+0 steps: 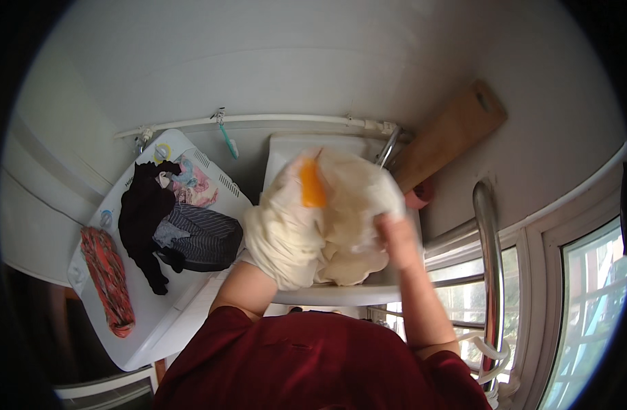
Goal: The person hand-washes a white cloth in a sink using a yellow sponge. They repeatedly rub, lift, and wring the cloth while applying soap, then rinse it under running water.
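A cream-coloured cloth garment [282, 241] is bunched up over a white sink [344, 295] in front of me. My left forearm [249, 287] goes into the cloth, which covers the whole hand, so its fingers are hidden. At the cloth's right side, my right hand [399, 240] grips an edge; motion blurs it. An orange patch or object [312, 183] shows on the upper part of the cloth, and I cannot tell whether it is printed or separate. Lower folds of the garment hang down into the basin.
Left stands a white washing machine [157, 328] bearing a black garment [144, 210], a striped garment [205, 230] and a red patterned cloth [108, 282]. A turquoise brush [229, 141] hangs from the wall pipe [287, 119]. Right are a metal faucet [388, 146], wooden board [449, 130] and metal rail [490, 266].
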The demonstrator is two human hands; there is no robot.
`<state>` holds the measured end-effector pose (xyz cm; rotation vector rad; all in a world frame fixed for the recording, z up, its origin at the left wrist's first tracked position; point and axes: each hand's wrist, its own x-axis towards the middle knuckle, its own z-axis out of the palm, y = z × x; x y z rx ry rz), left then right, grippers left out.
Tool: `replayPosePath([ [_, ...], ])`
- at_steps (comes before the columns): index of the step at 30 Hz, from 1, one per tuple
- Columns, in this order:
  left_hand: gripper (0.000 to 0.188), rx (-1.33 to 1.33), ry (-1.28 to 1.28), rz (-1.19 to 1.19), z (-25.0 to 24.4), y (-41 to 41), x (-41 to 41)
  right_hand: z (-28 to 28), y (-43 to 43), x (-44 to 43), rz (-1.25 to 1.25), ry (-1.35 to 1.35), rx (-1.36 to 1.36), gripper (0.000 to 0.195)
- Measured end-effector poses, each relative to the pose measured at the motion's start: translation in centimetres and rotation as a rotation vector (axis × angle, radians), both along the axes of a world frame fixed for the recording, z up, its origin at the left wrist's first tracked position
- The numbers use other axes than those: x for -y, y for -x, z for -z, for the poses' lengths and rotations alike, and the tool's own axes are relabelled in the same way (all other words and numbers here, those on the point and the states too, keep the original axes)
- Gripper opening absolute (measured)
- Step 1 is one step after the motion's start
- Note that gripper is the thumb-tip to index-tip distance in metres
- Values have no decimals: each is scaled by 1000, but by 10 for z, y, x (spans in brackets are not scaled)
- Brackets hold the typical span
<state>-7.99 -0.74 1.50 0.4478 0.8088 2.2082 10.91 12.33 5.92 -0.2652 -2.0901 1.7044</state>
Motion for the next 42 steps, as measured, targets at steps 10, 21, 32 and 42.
replayPosePath([
  [10, 60, -1379, 833, -84, -66, -87, 51, 20, 79, 13, 88, -748, 107, 58],
  [21, 57, -1116, 675, -201, -51, -73, 44, 21, 103, 24, 163, -877, 298, 52],
  [32, 54, -419, 203, -155, -41, -25, 7, 45, 35, 104, -22, -498, -188, 47],
  [42, 52, -402, 136, 128, -37, -24, 26, 77, 2, -69, 579, 277, 178, 30],
])
